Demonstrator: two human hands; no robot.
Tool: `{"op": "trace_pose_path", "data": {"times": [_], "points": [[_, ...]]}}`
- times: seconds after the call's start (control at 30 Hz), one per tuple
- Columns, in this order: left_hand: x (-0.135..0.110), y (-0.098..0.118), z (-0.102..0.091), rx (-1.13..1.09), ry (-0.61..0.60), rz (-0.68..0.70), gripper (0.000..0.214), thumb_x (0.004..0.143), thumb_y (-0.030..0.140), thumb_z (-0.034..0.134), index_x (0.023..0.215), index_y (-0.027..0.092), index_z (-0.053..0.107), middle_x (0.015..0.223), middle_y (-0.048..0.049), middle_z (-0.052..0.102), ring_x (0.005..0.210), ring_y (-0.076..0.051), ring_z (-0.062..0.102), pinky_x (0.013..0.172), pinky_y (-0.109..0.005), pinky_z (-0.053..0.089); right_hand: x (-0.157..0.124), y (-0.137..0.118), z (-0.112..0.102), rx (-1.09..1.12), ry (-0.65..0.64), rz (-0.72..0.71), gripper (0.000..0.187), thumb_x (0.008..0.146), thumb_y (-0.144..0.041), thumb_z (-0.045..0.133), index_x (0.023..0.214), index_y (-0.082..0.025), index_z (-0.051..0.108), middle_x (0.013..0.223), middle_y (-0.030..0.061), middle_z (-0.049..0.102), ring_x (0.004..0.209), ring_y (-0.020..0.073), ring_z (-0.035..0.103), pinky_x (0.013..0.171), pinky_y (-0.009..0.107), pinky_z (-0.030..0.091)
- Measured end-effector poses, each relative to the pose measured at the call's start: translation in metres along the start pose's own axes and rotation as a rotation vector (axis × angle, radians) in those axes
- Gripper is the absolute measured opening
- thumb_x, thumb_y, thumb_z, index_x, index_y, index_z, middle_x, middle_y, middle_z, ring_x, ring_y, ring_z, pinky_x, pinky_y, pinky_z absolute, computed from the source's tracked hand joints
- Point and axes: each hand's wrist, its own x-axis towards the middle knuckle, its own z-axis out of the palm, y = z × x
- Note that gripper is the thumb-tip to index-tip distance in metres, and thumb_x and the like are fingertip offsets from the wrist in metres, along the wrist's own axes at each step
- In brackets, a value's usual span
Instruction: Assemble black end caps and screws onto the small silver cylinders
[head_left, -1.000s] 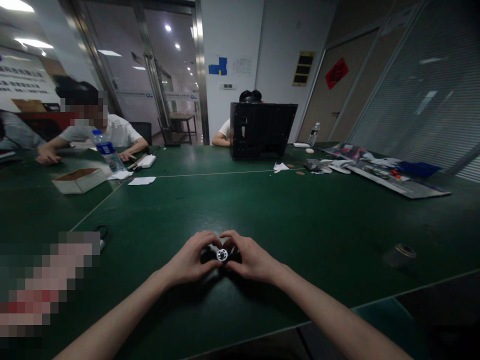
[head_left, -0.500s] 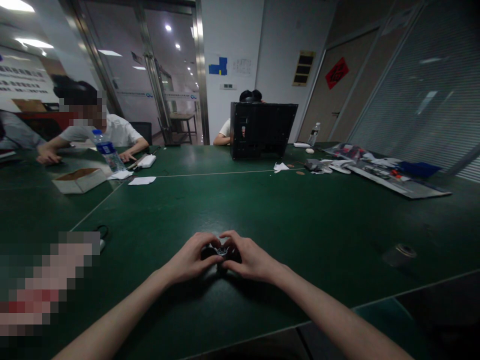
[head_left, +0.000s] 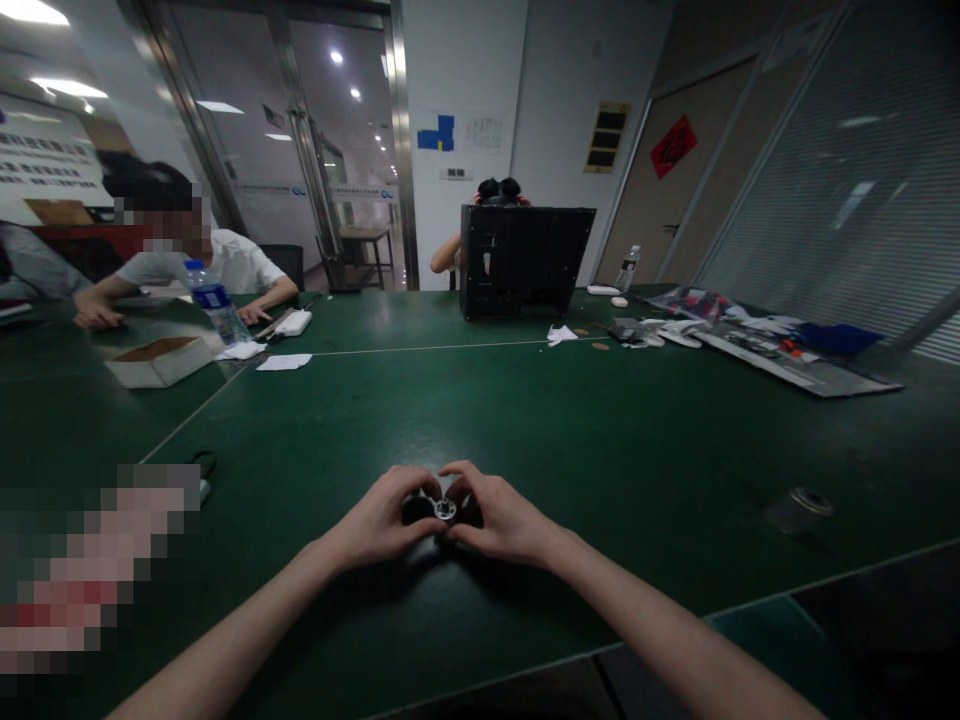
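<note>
Between my two hands, close above the green table (head_left: 480, 410), is a small round metal part (head_left: 445, 510) with a silver ring-shaped face and a dark middle. My left hand (head_left: 390, 515) curls around its left side, thumb and fingertips against it. From the other side my right hand (head_left: 491, 510) closes in the same way, its thumb near the lower edge. The silver face points up toward me. Fingers cover the part's sides, and its underside is hidden.
A dark cylinder (head_left: 801, 510) lies at the right. Farther back are a black computer case (head_left: 529, 262), a board with loose parts (head_left: 795, 365), an open box (head_left: 161, 362) and a water bottle (head_left: 217, 305). One person sits at left, another behind the case.
The silver face of the round part now shows more fully between my fingers; my hands have barely moved. The person behind the case has raised their hands to their head.
</note>
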Motion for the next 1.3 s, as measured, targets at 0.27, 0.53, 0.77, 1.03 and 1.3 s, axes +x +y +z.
{"op": "trace_pose_path", "data": {"times": [0.27,0.53,0.77,1.03,1.3], "points": [[0.0004,0.0041,-0.0022,-0.004,-0.022,0.027,0.026,0.079,0.035,0.064,0.098,0.018,0.058,0.096,-0.0044,0.062,0.090,-0.021,0.055,0.084,-0.034,0.043,-0.0010,-0.0023,-0.0014,-0.044,0.019,-0.032,0.058,0.074,-0.016,0.063,0.125,-0.022,0.036,0.098,0.0038,0.064,0.082,0.0167,0.062,0.074,0.029,0.047],[0.0001,0.0037,-0.0023,-0.012,-0.006,0.029,0.029,0.076,0.033,0.068,0.100,0.019,0.058,0.098,-0.0051,0.062,0.093,-0.023,0.055,0.085,-0.036,0.043,-0.0026,-0.0060,-0.0044,-0.103,0.016,-0.081,0.060,0.075,-0.014,0.062,0.128,-0.022,0.035,0.106,0.0053,0.063,0.087,0.0171,0.059,0.077,0.030,0.046],[0.0001,-0.0006,0.0011,-0.015,0.028,0.063,0.023,0.080,0.034,0.063,0.097,0.019,0.059,0.095,-0.0049,0.062,0.090,-0.021,0.056,0.083,-0.034,0.043,-0.0017,-0.0023,-0.0006,-0.120,0.038,-0.049,0.057,0.075,-0.018,0.063,0.126,-0.022,0.038,0.099,0.0040,0.063,0.084,0.0169,0.060,0.075,0.029,0.045],[0.0010,0.0002,-0.0004,-0.025,0.024,0.047,0.016,0.085,0.029,0.057,0.098,0.020,0.058,0.098,-0.0037,0.063,0.092,-0.021,0.056,0.086,-0.034,0.042,-0.0008,-0.0017,-0.0015,-0.117,0.043,0.012,0.057,0.076,-0.022,0.064,0.126,-0.022,0.038,0.101,0.0054,0.064,0.086,0.0183,0.060,0.078,0.031,0.045],[0.0019,-0.0001,0.0008,-0.017,0.028,0.024,0.019,0.089,0.032,0.052,0.102,0.020,0.057,0.101,-0.0050,0.062,0.094,-0.021,0.056,0.087,-0.036,0.041,-0.0013,0.0007,-0.0001,-0.124,0.036,0.030,0.055,0.080,-0.026,0.061,0.128,-0.021,0.035,0.102,0.0063,0.064,0.089,0.0205,0.061,0.080,0.033,0.045]]}}
